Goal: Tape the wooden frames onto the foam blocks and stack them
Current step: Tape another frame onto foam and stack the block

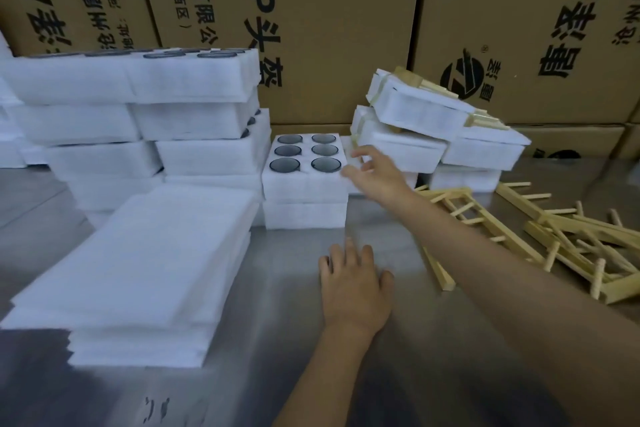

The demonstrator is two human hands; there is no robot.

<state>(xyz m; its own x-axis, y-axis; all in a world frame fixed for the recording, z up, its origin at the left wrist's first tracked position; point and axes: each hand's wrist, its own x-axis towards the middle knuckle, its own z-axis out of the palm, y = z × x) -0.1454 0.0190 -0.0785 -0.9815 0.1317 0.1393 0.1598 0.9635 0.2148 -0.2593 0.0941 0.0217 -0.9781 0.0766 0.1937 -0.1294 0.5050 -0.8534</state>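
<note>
1. Empty, fingers spread, the right hand [375, 170] reaches to the right edge of the six-hole foam block [304, 180] at table centre.
2. Left hand [353, 284] lies flat and open on the steel table [346, 374].
3. Wooden frames [554, 239] lie piled at right, near taped blocks [426, 115].

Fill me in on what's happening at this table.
A person is packing foam blocks with wooden frames. Their right hand reaches, fingers spread and holding nothing, toward the six-hole foam block with dark round inserts. The left hand rests flat on the metal table. Already taped blocks lie piled at the back right, loose wooden frames at the right, and flat foam sheets at the left.
</note>
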